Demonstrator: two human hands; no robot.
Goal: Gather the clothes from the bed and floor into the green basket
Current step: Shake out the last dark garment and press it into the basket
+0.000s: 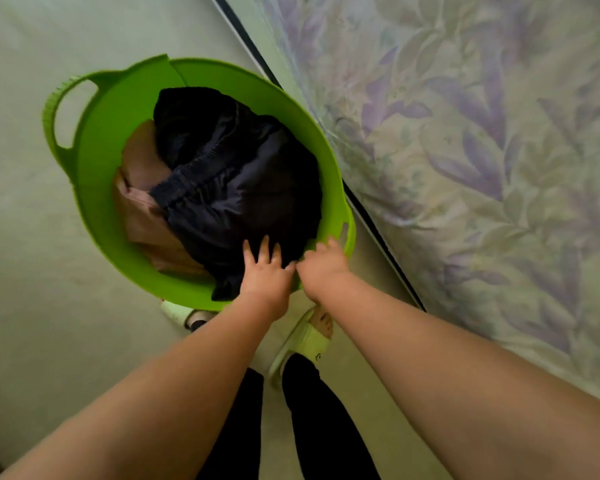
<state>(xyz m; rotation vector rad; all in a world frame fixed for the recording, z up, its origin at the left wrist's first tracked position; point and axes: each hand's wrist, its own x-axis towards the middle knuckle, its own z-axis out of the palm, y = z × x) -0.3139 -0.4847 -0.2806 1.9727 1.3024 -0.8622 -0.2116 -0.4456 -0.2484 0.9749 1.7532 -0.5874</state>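
head view: green basket (97, 188) on the pale floor (21, 237), hard against the edge of the bed (499, 168) with its leaf-print cover. inside, a dark garment (236, 181) with a gathered waistband heaped on top, a brown garment (142, 209) tucked under it on the far-left side from the fingers. left hand (265, 271) laid flat on the near edge of the dark cloth, fingers (264, 249) straight and spread, released rather than clenched, pressing down and holding nothing. right hand (323, 263) just beside it, almost touching, at the near rim by the small handle slot (343, 232); knuckles turned up, fingers curled over, fingertips hidden, so cannot tell whether pinching cloth, hooking the rim or simply resting. a fold of the dark garment draped over the rim just below the left fingers, hanging outside. slippered feet (309, 337) directly beneath both wrists, black trousers below. likely step: settling the dark garment down into the basket. to do it well: push the draped fold forward from under the left fingers until no cloth lies over the rim; press with flat palms toward the middle of the heap, not toward the bed side, where the wall already bulges; steady the rim beside the right fingers while pressing so the soft tub does not tip toward the feet. no other clothes visible on floor or bed in this view, so cannot tell how much remains to gather.
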